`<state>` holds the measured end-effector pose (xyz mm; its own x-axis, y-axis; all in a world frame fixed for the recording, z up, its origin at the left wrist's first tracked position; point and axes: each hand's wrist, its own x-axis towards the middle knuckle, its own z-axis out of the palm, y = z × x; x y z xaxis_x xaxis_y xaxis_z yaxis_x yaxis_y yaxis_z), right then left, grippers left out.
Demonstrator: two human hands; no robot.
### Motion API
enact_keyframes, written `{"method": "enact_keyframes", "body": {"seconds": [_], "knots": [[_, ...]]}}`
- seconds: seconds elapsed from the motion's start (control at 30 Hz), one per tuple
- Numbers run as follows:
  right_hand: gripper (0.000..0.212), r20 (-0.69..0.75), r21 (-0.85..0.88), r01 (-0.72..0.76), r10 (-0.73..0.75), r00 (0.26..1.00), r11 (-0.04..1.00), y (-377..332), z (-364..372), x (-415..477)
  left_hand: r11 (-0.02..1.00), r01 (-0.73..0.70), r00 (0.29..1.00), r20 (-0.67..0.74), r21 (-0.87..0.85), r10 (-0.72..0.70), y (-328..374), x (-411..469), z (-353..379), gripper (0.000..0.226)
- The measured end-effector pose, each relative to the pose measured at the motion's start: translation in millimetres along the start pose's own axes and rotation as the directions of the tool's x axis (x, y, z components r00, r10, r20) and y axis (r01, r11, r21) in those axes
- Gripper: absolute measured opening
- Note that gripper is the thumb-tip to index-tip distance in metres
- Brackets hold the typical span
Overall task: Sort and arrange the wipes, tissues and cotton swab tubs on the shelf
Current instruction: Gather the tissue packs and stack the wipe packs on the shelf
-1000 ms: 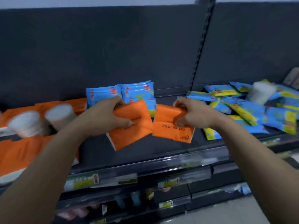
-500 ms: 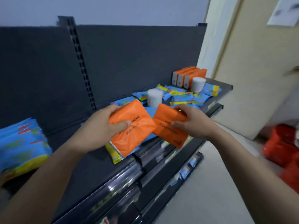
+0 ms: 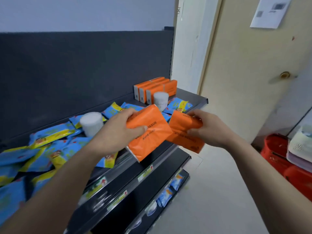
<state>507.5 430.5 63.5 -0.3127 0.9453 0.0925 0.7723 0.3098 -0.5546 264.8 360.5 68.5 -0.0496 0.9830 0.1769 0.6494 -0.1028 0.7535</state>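
My left hand (image 3: pixel 116 130) grips an orange tissue pack (image 3: pixel 150 134), and my right hand (image 3: pixel 209 127) grips a second orange tissue pack (image 3: pixel 182 132). Both packs hang in the air over the front edge of the dark shelf (image 3: pixel 190 97), their inner corners touching. Blue and yellow wipe packs (image 3: pixel 50 149) lie scattered across the shelf below my left arm. Two white cotton swab tubs stand among them, one (image 3: pixel 92 123) near my left hand and one (image 3: pixel 161 99) further right. A row of upright orange tissue packs (image 3: pixel 155 89) stands at the shelf's far right end.
Lower shelves (image 3: pixel 135 191) with price tags and small blue packs run below. A beige door (image 3: pixel 253 68) stands to the right. Red baskets (image 3: pixel 278 152) and folded towels (image 3: pixel 302 146) sit on the floor at the right edge.
My view has swung right along the shelf, and both hands have carried the orange packs with it, closer to the row of upright orange packs at the far end.
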Motion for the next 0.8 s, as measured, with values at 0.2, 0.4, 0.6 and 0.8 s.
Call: {"method": "enact_keyframes", "body": {"seconds": [0.2, 0.4, 0.6, 0.8], "knots": [[0.052, -0.023, 0.000, 0.000, 0.000, 1.000, 1.000, 49, -18, 48, 0.999, 0.039, 0.999, 0.019, -0.008, -0.038, 11, 66, 40, 0.025], [0.048, -0.065, -0.074, 0.022, -0.027, 0.998, 0.997, 89, -39, 118, 1.000, 0.003, 1.000, -0.003, -0.028, -0.003, 18, 147, 73, 0.021], [0.046, -0.068, -0.165, 0.039, -0.051, 0.996, 0.986, 117, -68, 209, 0.998, -0.035, 0.994, -0.106, -0.044, 0.030, 20, 240, 88, 0.033], [0.046, -0.058, -0.201, 0.104, -0.118, 0.991, 0.974, 136, -80, 291, 1.000, -0.014, 0.967, -0.254, -0.006, 0.012, 21, 307, 94, 0.028]]}}
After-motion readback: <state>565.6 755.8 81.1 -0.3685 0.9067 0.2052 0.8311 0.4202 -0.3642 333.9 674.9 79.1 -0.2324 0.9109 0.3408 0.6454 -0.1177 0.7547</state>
